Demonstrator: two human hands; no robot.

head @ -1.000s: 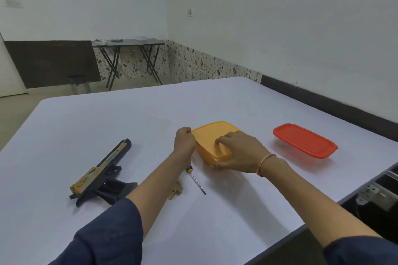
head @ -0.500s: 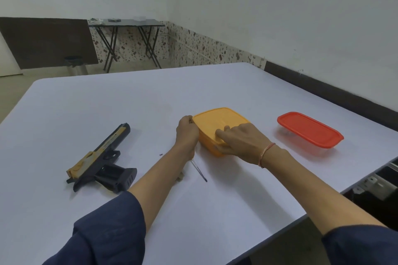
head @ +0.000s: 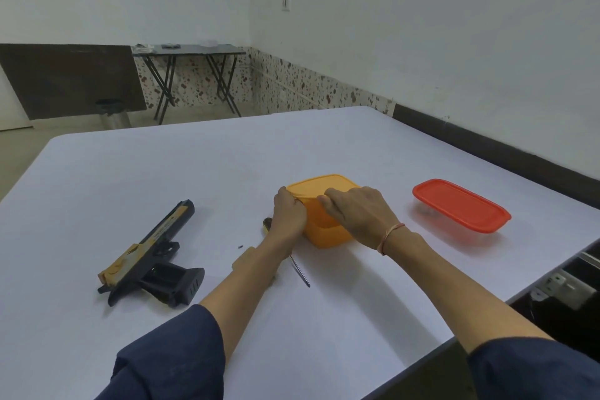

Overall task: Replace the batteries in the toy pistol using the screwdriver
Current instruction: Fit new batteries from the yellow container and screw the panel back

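peeling of the lid point(head: 321, 187) off the orange container point(head: 328, 232) seems intended, presumably for batteries: its left corner is gripped by the left hand point(head: 289, 216), its front rim pinched by the right hand point(head: 360, 214). the toy pistol point(head: 152, 253) is laid well apart leftward, the screwdriver point(head: 300, 273) beneath the left forearm.

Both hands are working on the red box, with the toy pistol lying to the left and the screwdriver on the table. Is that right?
Not quite: the head view shows the left hand and right hand gripping the orange box, not the red box to its right. The toy pistol does lie to the left, the screwdriver on the table.
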